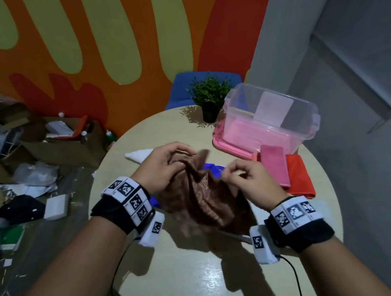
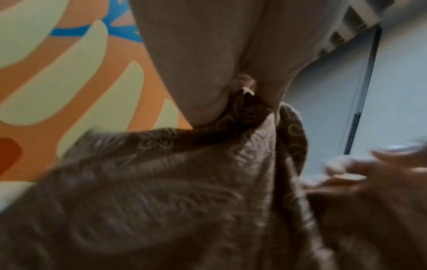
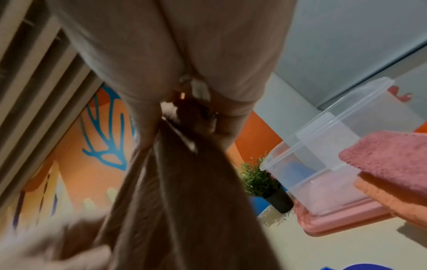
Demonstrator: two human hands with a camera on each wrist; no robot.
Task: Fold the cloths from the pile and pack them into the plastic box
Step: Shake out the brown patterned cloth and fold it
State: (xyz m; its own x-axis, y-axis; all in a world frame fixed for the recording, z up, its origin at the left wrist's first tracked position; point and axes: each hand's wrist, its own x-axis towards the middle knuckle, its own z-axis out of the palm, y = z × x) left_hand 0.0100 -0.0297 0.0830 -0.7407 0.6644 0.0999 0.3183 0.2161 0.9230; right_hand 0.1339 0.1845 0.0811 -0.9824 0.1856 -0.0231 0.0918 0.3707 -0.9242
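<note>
Fingers of left hand [image 1: 164, 166] and right hand [image 1: 248, 178] pinch the brown patterned cloth's [image 1: 204, 201] top edge, lifted above the table [image 1: 183, 286]. Thin, limp, light fabric; best gripped at corners, since it sags and bunches mid-span.

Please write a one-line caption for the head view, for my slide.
Both hands, left and right, hold a brown cloth above the round table.

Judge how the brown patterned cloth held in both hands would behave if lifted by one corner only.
Probably floppy: the brown patterned cloth hangs in loose folds between the left hand and right hand. Likely light, since fingertip pinches hold it up. It would probably drape rather than keep a shape.
</note>
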